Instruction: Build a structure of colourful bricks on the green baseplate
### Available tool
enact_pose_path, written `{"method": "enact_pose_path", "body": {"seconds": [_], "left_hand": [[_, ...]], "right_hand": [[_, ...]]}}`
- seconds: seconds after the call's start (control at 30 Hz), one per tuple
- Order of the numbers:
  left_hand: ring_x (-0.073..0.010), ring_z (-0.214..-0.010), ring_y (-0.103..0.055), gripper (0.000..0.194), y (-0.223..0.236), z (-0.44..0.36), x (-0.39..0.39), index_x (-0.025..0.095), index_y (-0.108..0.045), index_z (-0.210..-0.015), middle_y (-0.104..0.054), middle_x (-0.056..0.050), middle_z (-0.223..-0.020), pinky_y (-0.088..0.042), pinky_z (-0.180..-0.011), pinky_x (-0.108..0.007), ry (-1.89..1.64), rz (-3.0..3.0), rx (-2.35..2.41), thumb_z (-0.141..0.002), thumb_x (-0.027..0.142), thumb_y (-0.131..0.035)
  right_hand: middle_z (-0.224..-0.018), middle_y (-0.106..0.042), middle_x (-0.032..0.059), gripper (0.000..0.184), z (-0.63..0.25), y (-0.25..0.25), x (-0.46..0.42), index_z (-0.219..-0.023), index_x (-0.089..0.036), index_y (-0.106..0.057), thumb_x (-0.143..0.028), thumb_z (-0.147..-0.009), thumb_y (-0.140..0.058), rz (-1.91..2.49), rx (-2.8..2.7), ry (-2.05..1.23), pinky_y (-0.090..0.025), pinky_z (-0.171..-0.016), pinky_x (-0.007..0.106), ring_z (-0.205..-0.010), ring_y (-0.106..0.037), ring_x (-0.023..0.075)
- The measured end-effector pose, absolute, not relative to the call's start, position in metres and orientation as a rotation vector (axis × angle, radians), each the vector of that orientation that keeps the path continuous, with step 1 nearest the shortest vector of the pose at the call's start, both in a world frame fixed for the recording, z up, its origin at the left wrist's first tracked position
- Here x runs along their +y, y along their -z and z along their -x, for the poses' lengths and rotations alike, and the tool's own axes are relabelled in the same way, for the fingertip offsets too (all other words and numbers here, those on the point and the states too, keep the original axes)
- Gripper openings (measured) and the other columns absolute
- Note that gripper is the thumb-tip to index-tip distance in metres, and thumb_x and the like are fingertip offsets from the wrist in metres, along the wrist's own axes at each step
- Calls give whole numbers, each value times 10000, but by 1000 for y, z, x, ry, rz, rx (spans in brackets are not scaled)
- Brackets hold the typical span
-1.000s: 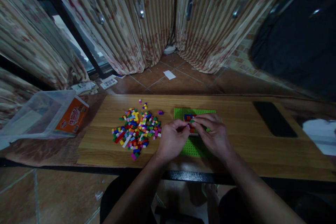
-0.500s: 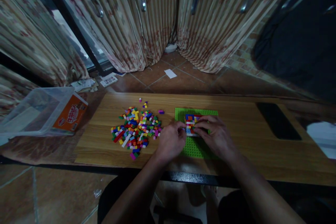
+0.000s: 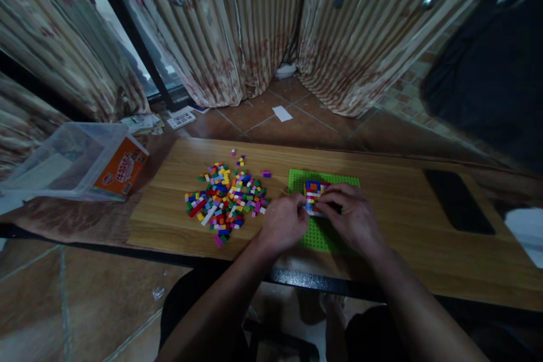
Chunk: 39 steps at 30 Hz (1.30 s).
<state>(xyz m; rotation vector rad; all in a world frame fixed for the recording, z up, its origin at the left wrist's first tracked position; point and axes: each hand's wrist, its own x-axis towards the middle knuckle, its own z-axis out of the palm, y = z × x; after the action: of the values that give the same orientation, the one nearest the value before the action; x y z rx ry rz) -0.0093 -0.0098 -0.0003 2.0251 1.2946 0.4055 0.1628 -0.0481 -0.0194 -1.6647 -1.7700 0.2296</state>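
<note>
A small build of colourful bricks point(image 3: 313, 190) sits on the green baseplate point(image 3: 318, 236), partly covered by my fingers. At its left edge my left hand point(image 3: 285, 218) has its thumb and fingers pressed together; whatever they pinch is too small to make out. From the right, my right hand point(image 3: 350, 210) bends over the build, its fingertips closed on or against the bricks, and any piece between them is hidden. To the left of my left hand lies a pile of loose bricks point(image 3: 229, 198) in many colours.
A wooden board point(image 3: 165, 203) forms the tabletop, with a black flat slab point(image 3: 459, 201) on its right. Beyond its left end stands a clear plastic bin point(image 3: 63, 181) with an orange label. Patterned curtains point(image 3: 263, 28) hang behind, and a white paper point(image 3: 282, 113) lies on the floor.
The whole view has shifted and tilted slightly with my head. Both hands stay at the brick build, with only slight finger movement; the loose pile looks the same.
</note>
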Motion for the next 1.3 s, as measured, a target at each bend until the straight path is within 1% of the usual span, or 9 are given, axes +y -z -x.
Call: {"method": "enact_pose_path", "body": {"seconds": [0.17, 0.5, 0.73, 0.93, 1.03, 1.17, 1.3], "left_hand": [[-220, -834, -684, 304, 2, 9, -11, 185, -687, -1038, -736, -74, -905, -531, -809, -334, -417, -2042, 1289, -811, 183, -484], [-222, -777, -678, 309, 3, 9, -12, 179, -692, -1025, -727, -72, -842, -532, -808, -346, -416, -2048, 1283, -802, 181, -478], [-215, -767, -674, 303, 1, 8, -11, 181, -690, -1018, -723, -69, -827, -530, -802, -340, -391, -2061, 1283, -803, 181, -477], [-216, -807, -679, 320, 2, 9, -11, 176, -686, -1042, -731, -75, -867, -531, -808, -340, -403, -2064, 1276, -797, 171, -481], [-211, -777, -678, 314, 4, 9, -11, 176, -688, -1038, -730, -74, -846, -533, -806, -344, -406, -2071, 1269, -802, 177, -482], [-212, -796, -681, 305, 5, 9, -10, 176, -690, -1031, -733, -76, -867, -535, -800, -334, -402, -2085, 1272, -806, 178, -485], [-203, -804, -685, 301, 4, 10, -9, 188, -686, -1045, -736, -64, -881, -533, -794, -317, -391, -2085, 1272, -814, 177, -493]], "right_hand": [[-947, -657, 61, 171, -166, 18, -48, -768, -233, -697, -316, -864, -582, 1685, -1768, -272, -473, -858, 420, -954, -590, 243], [-898, -656, 57, 174, -165, 23, -43, -744, -231, -675, -362, -838, -609, 1743, -1678, -272, -470, -846, 415, -902, -593, 235], [-867, -664, 50, 160, -166, 24, -40, -724, -233, -682, -355, -814, -630, 1734, -1645, -279, -470, -829, 415, -867, -602, 233], [-845, -661, 47, 149, -167, 26, -38, -738, -229, -687, -350, -809, -636, 1750, -1610, -320, -473, -808, 406, -841, -601, 224], [-848, -659, 50, 147, -165, 26, -38, -730, -228, -678, -338, -815, -630, 1745, -1629, -287, -470, -817, 411, -843, -597, 226], [-846, -656, 56, 153, -163, 24, -39, -733, -223, -676, -328, -829, -620, 1727, -1664, -242, -467, -811, 406, -844, -593, 228], [-856, -658, 53, 165, -163, 19, -40, -765, -218, -683, -329, -855, -601, 1719, -1666, -288, -462, -810, 391, -861, -596, 223]]}}
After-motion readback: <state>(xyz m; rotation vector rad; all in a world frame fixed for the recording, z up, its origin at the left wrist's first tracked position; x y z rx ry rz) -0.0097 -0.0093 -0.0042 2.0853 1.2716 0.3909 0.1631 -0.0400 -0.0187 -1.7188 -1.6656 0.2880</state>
